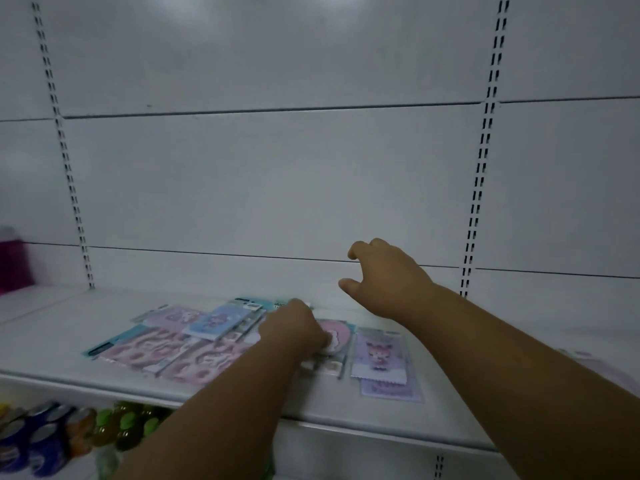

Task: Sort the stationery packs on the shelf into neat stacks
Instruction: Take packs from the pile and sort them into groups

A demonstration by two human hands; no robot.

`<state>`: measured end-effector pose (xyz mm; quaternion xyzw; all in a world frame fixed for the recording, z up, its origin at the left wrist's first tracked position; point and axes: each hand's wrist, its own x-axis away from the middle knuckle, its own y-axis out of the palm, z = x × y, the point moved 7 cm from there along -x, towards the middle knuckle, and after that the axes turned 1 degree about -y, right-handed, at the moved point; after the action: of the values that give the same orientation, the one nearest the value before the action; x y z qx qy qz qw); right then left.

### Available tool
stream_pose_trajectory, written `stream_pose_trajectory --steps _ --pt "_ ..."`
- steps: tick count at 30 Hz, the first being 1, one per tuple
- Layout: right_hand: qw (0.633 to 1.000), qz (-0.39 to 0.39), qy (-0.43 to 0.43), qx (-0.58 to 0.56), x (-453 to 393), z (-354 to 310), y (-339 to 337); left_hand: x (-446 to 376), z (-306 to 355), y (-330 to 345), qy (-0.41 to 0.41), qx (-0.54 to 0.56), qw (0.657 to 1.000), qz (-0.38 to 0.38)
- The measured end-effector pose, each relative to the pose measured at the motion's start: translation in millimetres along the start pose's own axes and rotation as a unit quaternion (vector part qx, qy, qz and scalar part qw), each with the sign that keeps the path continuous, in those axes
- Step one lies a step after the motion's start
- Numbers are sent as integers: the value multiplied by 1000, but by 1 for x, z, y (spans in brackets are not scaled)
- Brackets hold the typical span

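Note:
Several flat stationery packs lie scattered on the white shelf (pixel 62 344). At the left are pink patterned packs (pixel 152 348) with a blue pack (pixel 221 320) overlapping them. A purple pack (pixel 379 355) lies at the right, on top of another purple one. My left hand (pixel 294 327) rests fingers-down on a pink pack (pixel 337 332) in the middle, gripping its edge. My right hand (pixel 384 275) hovers above the shelf behind the packs, fingers spread and curled, holding nothing.
The white back panel (pixel 277 185) with slotted uprights rises behind the shelf. A magenta object (pixel 14 261) stands at the far left. Cans (pixel 38 438) and green-capped bottles (pixel 128 420) fill the lower shelf. Another pale pack (pixel 595 365) lies at the right edge.

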<state>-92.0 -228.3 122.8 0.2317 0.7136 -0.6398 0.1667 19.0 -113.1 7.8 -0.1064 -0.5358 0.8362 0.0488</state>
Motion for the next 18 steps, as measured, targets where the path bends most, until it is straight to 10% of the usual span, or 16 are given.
stream_pose_trajectory --steps 7,18 --pt "994 -34 102 -8 19 25 25 5 -11 -46 25 423 903 64" --pt "933 -188 298 76 70 28 88 62 -42 -103 131 628 767 -15"
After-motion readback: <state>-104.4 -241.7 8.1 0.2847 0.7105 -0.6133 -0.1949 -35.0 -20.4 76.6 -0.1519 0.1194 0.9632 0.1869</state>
